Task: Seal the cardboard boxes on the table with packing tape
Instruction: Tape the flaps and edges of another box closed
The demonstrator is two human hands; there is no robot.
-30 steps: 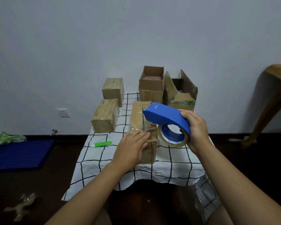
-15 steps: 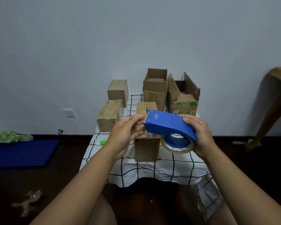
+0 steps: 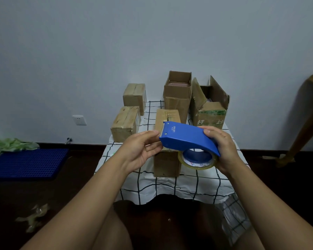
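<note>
My right hand [image 3: 222, 148] grips the rear of a blue tape dispenser [image 3: 186, 139], with its roll of clear tape [image 3: 197, 164] hanging below. My left hand [image 3: 139, 152] pinches the dispenser's front cutter end between thumb and fingers. Both hands hover above a long closed cardboard box [image 3: 167, 163] in the middle of the checked tablecloth [image 3: 188, 184]. Two closed boxes [image 3: 125, 123] [image 3: 135, 95] sit on the left. At the back stand two boxes with raised flaps, one [image 3: 177, 98] in the centre and one [image 3: 210, 114] on the right.
A blue perforated mat [image 3: 27, 163] and green cloth [image 3: 13, 145] lie on the dark floor at left, and crumpled tape [image 3: 33, 217] nearer me. A wooden furniture leg [image 3: 307, 112] stands at right. The wall, with a socket [image 3: 79, 120], is right behind the table.
My left hand lifted off the middle box and came up to the dispenser's front end. My right hand drew the dispenser back toward me and slightly up.
</note>
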